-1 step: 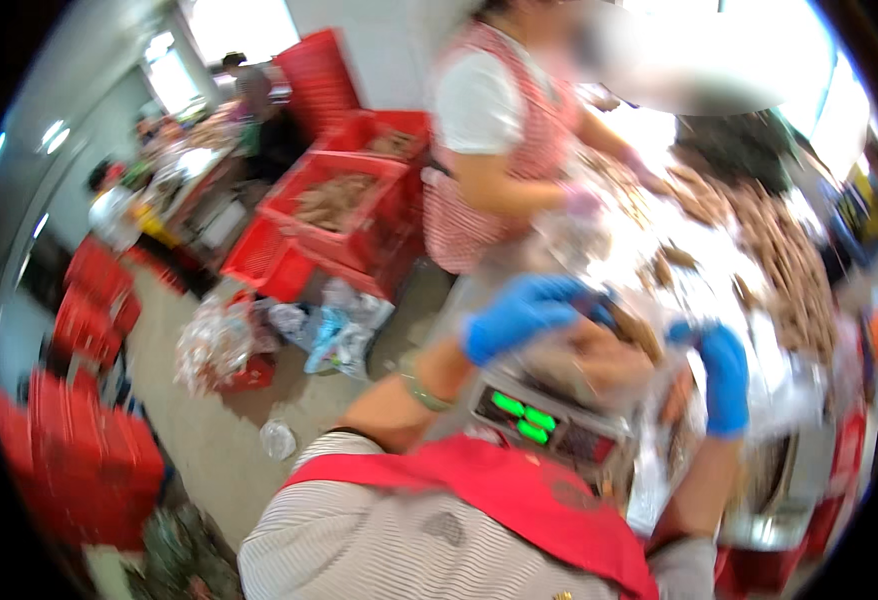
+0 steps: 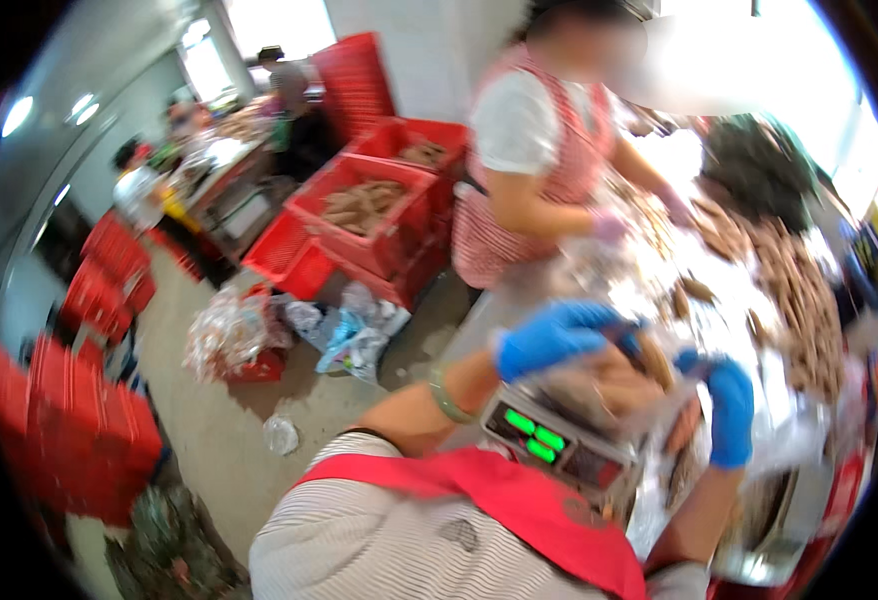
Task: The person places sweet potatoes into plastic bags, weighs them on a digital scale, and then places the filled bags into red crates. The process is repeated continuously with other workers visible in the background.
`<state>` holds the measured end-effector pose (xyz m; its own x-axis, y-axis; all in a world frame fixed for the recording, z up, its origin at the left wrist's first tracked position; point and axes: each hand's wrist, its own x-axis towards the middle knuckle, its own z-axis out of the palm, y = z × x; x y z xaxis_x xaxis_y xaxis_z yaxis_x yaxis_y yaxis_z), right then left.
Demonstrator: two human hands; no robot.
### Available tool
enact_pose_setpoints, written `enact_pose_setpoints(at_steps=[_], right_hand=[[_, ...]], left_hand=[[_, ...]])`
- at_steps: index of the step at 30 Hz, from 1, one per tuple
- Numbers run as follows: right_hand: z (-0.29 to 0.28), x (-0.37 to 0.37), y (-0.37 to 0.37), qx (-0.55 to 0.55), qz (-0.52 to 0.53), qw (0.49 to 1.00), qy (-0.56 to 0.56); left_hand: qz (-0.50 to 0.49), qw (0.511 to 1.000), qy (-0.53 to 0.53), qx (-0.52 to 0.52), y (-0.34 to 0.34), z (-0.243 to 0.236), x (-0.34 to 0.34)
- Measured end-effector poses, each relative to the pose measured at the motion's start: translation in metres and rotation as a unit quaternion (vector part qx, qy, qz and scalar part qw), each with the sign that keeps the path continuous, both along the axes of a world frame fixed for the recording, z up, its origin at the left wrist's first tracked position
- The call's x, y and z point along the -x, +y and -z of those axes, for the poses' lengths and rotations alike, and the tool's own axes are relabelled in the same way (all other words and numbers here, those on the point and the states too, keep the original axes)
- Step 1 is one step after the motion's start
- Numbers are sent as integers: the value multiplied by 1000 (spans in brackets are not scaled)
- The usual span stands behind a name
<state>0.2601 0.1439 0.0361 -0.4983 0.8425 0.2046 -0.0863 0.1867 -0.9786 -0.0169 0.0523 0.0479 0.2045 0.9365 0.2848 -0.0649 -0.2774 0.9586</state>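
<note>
A clear plastic bag (image 2: 599, 388) with brown, long, root-like pieces inside rests on a digital scale (image 2: 549, 440) with green lit digits. My left hand (image 2: 559, 340), in a blue glove, is closed at the bag's far left edge, its fingertips partly hidden by blur. My right hand (image 2: 725, 405), also blue-gloved, has its fingers bent and pinched on the bag's right edge. Near the mouth of the bag one longer brown piece (image 2: 651, 358) shows. More brown pieces (image 2: 799, 310) lie heaped on the table to the right.
A co-worker (image 2: 549, 150) in a checked apron stands across the table's left side, hands over loose pieces. Red crates (image 2: 364, 215) are stacked to the left; others (image 2: 89, 430) stand farther left. Plastic bags (image 2: 359, 335) lie on the floor. A dark green sack (image 2: 759, 165) sits at the back.
The whole view has shifted, so the scene sits slightly right and lower. My hands stay at the bag, and the co-worker's head has turned a little.
</note>
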Motion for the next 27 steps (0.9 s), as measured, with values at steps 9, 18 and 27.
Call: enact_pose_setpoints(at_steps=[9,18,27], right_hand=[[51,8,22,-122,25,979,-159],[70,35,6,-144,112,974,-135],[165,-7,-37,36,22,999,-34]], left_hand=[[20,997,70,4,34,5,-28],[210,948,238,-9,83,43,-63],[-148,919,288,226,167,172,21]])
